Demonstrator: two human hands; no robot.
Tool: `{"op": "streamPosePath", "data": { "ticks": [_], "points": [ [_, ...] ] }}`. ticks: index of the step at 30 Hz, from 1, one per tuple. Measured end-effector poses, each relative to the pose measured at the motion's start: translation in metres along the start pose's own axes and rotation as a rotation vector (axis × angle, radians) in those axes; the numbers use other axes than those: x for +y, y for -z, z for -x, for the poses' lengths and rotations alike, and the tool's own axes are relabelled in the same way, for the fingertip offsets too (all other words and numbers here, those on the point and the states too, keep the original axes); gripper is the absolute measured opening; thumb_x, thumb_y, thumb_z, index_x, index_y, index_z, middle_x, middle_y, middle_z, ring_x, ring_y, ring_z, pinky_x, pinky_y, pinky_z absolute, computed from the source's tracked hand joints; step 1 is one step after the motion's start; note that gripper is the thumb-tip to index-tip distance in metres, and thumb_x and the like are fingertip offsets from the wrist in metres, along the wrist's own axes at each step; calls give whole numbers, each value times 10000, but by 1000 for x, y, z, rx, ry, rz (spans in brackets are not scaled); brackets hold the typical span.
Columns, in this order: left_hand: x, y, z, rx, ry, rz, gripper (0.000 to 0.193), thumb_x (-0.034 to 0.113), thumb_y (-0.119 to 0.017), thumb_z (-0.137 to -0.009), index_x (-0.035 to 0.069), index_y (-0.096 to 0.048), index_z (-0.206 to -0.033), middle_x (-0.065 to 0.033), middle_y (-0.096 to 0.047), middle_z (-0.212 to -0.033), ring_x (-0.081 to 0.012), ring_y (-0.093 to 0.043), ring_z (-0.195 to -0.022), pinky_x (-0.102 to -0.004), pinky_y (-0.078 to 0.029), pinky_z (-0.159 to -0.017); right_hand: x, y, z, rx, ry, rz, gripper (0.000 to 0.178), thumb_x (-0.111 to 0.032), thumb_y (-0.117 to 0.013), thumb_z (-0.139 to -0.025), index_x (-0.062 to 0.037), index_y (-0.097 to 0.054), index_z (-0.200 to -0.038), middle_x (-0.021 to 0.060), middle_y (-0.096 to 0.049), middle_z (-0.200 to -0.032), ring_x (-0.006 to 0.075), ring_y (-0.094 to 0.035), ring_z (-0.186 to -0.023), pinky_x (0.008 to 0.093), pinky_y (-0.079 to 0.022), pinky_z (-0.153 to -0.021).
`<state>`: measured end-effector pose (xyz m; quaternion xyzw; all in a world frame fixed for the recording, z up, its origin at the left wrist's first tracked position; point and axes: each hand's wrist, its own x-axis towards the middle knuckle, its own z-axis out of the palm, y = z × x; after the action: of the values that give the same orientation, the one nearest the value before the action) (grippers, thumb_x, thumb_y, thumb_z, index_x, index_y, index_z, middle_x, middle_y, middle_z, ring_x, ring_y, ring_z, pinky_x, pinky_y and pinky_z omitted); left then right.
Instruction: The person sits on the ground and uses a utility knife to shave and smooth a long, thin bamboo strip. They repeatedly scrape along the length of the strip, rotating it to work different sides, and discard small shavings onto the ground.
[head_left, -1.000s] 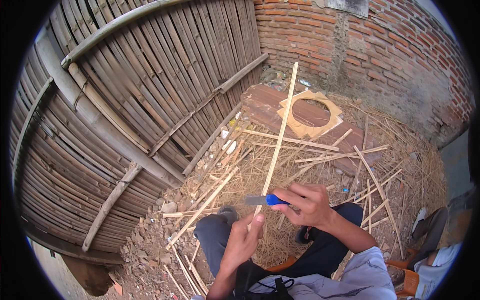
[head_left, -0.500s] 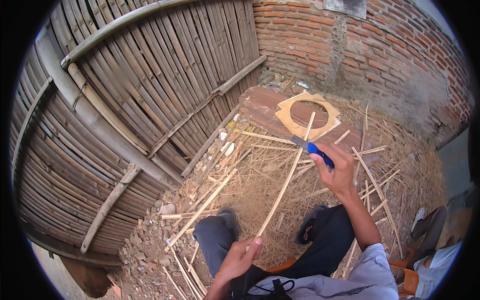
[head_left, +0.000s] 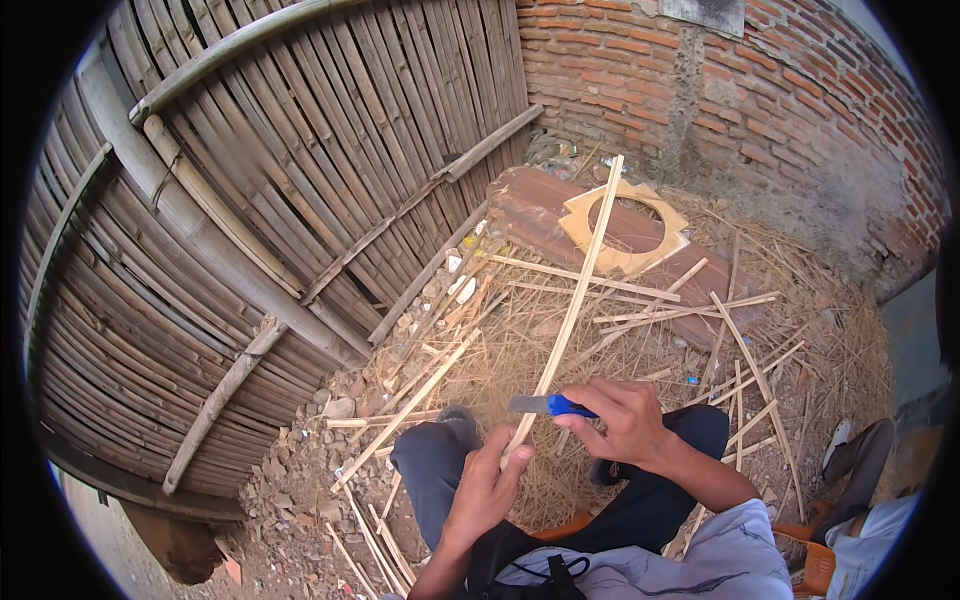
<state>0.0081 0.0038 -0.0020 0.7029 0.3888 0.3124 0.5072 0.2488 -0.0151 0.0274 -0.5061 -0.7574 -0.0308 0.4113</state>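
My left hand (head_left: 488, 484) is closed round the lower end of a long, pale bamboo strip (head_left: 577, 305), which slants up and away from me. In my right hand (head_left: 630, 425) is a utility knife with a blue handle (head_left: 573, 405). Its grey blade (head_left: 528, 403) lies across the strip a little above my left fingers. Beyond the strip's upper part lies a flat tan piece with a large round hole (head_left: 670, 215), resting on a reddish-brown board (head_left: 535, 205).
More split strips (head_left: 410, 408) lie about on shavings and rubble. A bamboo slat wall (head_left: 330, 150) rises on the left, a brick wall (head_left: 620, 60) at the back. At the lower right, another person's leg (head_left: 862, 460) shows near an orange seat (head_left: 818, 565).
My right hand has drawn the knife down along the strip toward me, from its far part to near my left hand. The strip now stands somewhat higher in view.
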Motion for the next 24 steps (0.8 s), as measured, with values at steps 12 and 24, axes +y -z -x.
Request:
{"op": "streamPosePath", "data": {
  "ticks": [12,24],
  "points": [
    [25,-10,-6,109,71,-196,264,235,-572,-1124,0,-614,-1236,-271,-620,-690,-506,-674,-692,-498,-488,-582,-3,-7,0,21,55,62,291,-315,-853,-878,-106,-785,-1070,17,-676,-735,185,-667,-567,328,-499,-494],
    [17,5,23,-29,182,-195,265,254,-549,-1138,14,-600,-1038,-192,-590,-643,-389,-643,-621,-450,-481,-586,48,21,-22,318,-287,138,262,-273,-815,-947,-36,-791,-1058,131,-782,-884,274,-766,-698,355,-587,-609]
  ]
}}
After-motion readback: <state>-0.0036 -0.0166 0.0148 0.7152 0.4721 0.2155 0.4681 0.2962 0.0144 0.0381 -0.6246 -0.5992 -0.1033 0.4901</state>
